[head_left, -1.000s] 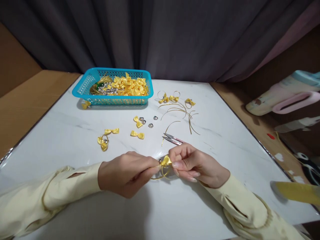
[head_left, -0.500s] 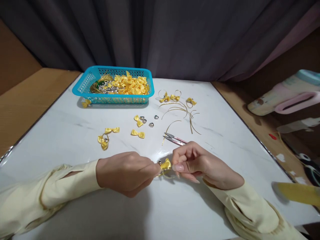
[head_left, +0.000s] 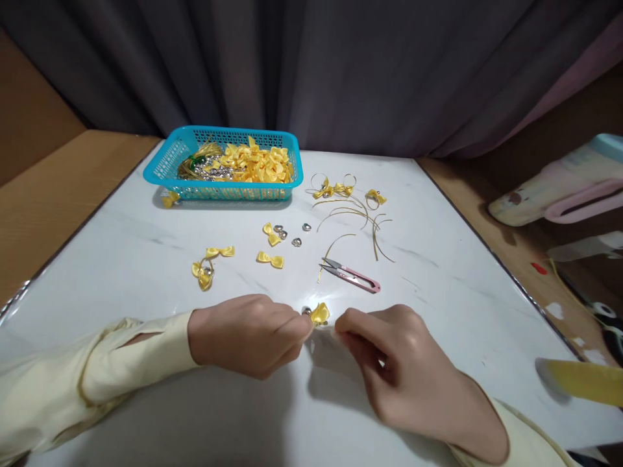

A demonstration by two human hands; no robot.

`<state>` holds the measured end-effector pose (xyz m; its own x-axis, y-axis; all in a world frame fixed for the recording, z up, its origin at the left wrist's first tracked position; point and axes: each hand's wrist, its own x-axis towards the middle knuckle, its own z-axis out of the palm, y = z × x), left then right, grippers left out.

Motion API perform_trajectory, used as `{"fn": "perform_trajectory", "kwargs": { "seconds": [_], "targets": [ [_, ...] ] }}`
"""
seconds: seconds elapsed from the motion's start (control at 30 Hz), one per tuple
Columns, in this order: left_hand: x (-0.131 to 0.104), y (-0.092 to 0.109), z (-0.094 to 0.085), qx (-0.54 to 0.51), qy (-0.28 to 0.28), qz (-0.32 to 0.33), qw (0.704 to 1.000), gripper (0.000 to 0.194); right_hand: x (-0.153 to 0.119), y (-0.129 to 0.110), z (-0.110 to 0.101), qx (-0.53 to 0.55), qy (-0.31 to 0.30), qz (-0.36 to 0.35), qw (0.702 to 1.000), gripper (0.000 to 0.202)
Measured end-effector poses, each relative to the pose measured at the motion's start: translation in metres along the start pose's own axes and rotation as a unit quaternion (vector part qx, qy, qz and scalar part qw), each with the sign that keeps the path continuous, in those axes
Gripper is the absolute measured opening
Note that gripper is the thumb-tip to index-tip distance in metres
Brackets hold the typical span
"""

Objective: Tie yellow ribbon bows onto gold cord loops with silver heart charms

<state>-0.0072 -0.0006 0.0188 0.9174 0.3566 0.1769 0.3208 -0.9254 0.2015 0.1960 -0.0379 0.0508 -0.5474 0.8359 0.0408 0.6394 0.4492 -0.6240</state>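
Head view, the bow: the yellow satin bow [head_left: 321, 314] sits low over the marble worktop [head_left: 448, 305], between the two hands and close to the left fingertips, with a silver bead [head_left: 306, 311] at its left edge.
Bow's axis: the loop I can make out leans up and to the right; the rest is lost behind fingers, so its full long axis I can't read.
Left hand: the left hand [head_left: 250, 334] is the nearer one, fingers curled, thumb and forefinger pinching the bow at its lower left.
Right hand: the right hand [head_left: 409, 370] stands just to the right of the bow, apart from the satin, its fingertips drawn together; a faint line seems to join them to the bow, but whether they grip a wire I can't tell.
The gap: narrow, running sideways from bow to right fingertips; to my eye, this spacing matters most.
Pink-handled snips: the snips [head_left: 357, 279] lie just beyond the hands, blades leftward, handle nearer the right hand.
Farther off: loose bows [head_left: 270, 260] and heart-shaped beads [head_left: 296, 242] lie ahead, short of the blue basket [head_left: 222, 186].
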Motion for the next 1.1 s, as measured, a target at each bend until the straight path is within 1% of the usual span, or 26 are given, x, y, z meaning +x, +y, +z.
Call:
{"fn": "perform_trajectory", "kwargs": {
  "seconds": [0.1,0.17,0.27,0.4,0.57,0.67,0.87,1.1],
  "targets": [
    [0.000,0.000,0.001,-0.039,0.013,-0.008,0.999,0.022,-0.004,0.000,0.009,-0.054,0.057,-0.045,0.996,0.013],
    [0.001,-0.001,0.001,-0.067,0.041,-0.012,0.997,0.024,-0.006,0.000,0.012,-0.067,0.093,-0.072,0.991,0.014],
    [0.001,-0.001,0.002,-0.097,0.084,-0.022,0.991,0.024,-0.007,0.001,0.013,-0.068,0.130,-0.099,0.984,0.017],
    [0.002,0.000,0.002,-0.104,0.132,-0.046,0.985,0.024,-0.006,0.001,0.012,-0.060,0.168,-0.101,0.979,0.025],
    [0.003,0.003,0.001,-0.093,0.177,-0.072,0.977,0.021,-0.004,-0.001,0.013,-0.062,0.198,-0.102,0.973,0.023],
    [0.002,0.003,0.001,-0.087,0.184,-0.077,0.976,0.022,-0.005,-0.001,0.016,-0.073,0.214,-0.113,0.968,0.022],
    [0.003,0.003,0.001,-0.075,0.186,-0.083,0.976,0.024,-0.007,-0.003,0.021,-0.077,0.252,-0.090,0.960,0.018],
    [0.003,0.004,0.000,-0.071,0.183,-0.082,0.977,0.024,-0.006,-0.004,0.020,-0.073,0.239,-0.068,0.966,0.017]
  ]
}}
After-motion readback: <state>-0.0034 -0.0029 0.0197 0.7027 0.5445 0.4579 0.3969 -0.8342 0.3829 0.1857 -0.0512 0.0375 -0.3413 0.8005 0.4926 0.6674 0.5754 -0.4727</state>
